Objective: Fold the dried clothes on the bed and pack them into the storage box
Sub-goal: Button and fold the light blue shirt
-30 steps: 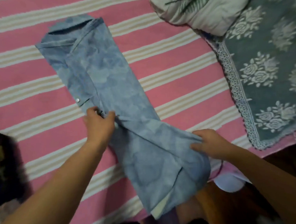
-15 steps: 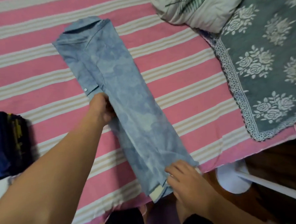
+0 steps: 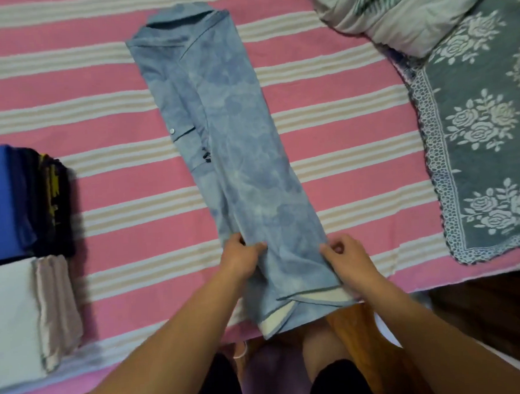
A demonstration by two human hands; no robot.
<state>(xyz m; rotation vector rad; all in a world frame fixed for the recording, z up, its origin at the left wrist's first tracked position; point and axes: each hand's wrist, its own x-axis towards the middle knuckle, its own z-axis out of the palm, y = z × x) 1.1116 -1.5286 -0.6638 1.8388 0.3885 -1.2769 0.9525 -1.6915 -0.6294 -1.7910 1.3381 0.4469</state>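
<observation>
Our left hand (image 3: 240, 255) has slid down beside our right hand (image 3: 346, 258); both now pinch the shirt's (image 3: 237, 131) hem end, ready to fold upward.

- No readable text, labels, brand marks, numbers or signs anywhere on my feed.
- Closest candidate: a yellow print on the dark folded garment (image 3: 52, 189) in the stack at the left edge of the bed. I see it edge-on and blurred, and can't tell whether it's lettering or a graphic.
- Blue tie-dye shirt (image 3: 238, 155): I see one small snap button and a dark tab near the pocket, with nothing legible on either.
</observation>
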